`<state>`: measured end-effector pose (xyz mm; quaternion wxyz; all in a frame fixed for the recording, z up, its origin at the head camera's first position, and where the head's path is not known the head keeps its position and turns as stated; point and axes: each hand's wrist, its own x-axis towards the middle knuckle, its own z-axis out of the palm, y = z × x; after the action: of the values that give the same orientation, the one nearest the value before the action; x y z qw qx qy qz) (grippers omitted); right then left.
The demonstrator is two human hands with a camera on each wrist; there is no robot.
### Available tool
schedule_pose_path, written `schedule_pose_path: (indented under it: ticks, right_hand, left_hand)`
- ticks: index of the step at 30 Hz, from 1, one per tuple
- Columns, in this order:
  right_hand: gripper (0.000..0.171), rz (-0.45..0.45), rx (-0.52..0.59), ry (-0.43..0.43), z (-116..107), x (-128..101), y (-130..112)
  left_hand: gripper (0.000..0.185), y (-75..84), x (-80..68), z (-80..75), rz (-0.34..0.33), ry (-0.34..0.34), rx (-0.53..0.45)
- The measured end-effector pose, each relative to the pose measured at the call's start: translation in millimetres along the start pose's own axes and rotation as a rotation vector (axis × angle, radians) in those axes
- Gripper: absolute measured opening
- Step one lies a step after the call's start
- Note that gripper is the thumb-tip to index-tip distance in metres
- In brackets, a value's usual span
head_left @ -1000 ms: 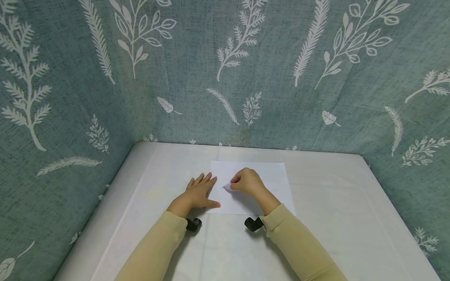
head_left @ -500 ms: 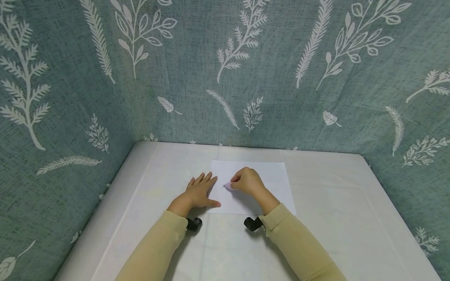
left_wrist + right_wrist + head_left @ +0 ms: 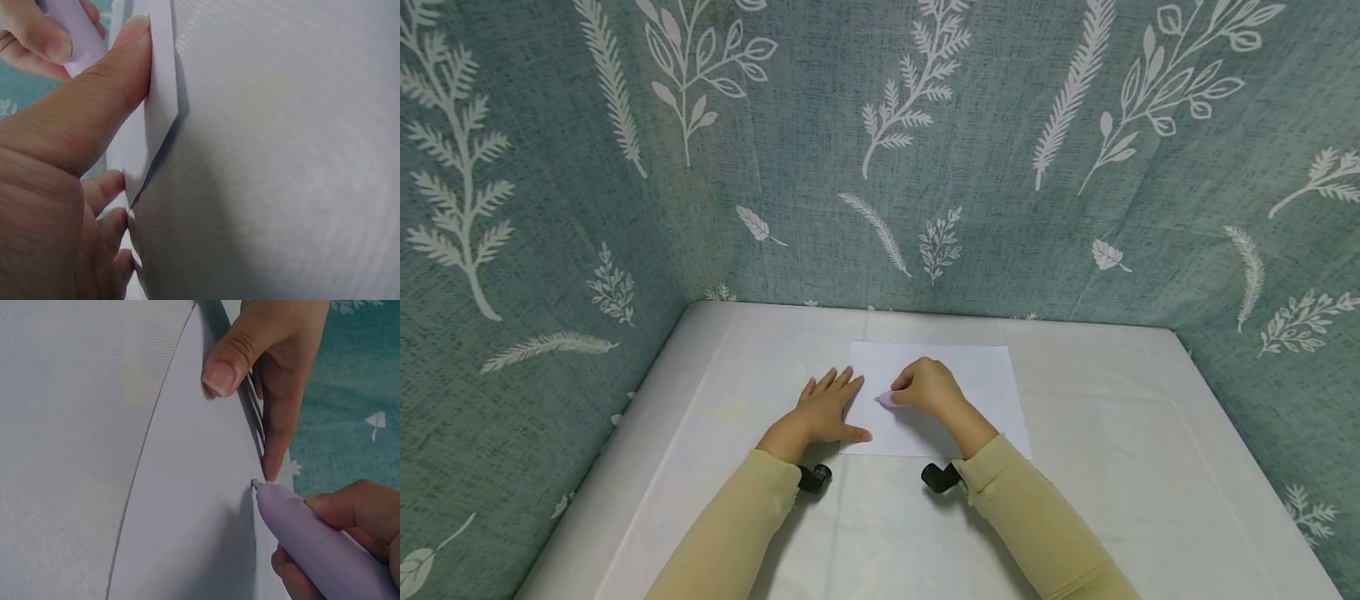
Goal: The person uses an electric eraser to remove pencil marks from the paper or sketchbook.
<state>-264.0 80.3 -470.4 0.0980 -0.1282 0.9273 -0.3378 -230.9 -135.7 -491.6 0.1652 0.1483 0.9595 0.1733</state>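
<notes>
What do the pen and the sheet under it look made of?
Pen: likely plastic, lilac, with a smooth matte barrel and a soft sheen; the small tip looks metallic, though it is too small to be sure. Sheet: thin white paper, matte, with crisp edges and lying flat.

Soft, even light with faint shadows just beneath the fingers [image 3: 831,385], wide-angle bending at the head view's edges, wrist close-ups slightly blurred.

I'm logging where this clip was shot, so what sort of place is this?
Probably a small indoor recording booth, not a lived-in room. Teal leaf-print fabric hangs close round a white-covered table. On it lies one sheet of paper, the left hand pressing it and the right hand holding a lilac pen.
</notes>
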Motion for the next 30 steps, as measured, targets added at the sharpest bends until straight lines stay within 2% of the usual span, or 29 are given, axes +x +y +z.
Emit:
schedule_pose_path:
  ticks: [12,22,30]
  right_hand:
    - [0.009,-0.006,0.0,-0.002,1.5,-2.2,1.1]
    - [0.009,-0.003,0.004,0.015,2.4,-1.8,1.8]
    - [0.009,-0.007,0.003,-0.005,3.3,-1.6,0.6]
  left_hand:
    - [0.102,2.7,-3.5,3.8,0.002,0.009,-0.005]
    - [0.104,0.5,-0.8,6.9,-0.001,0.02,0.005]
    - [0.104,1.2,-0.5,5.7,-0.007,0.011,0.008]
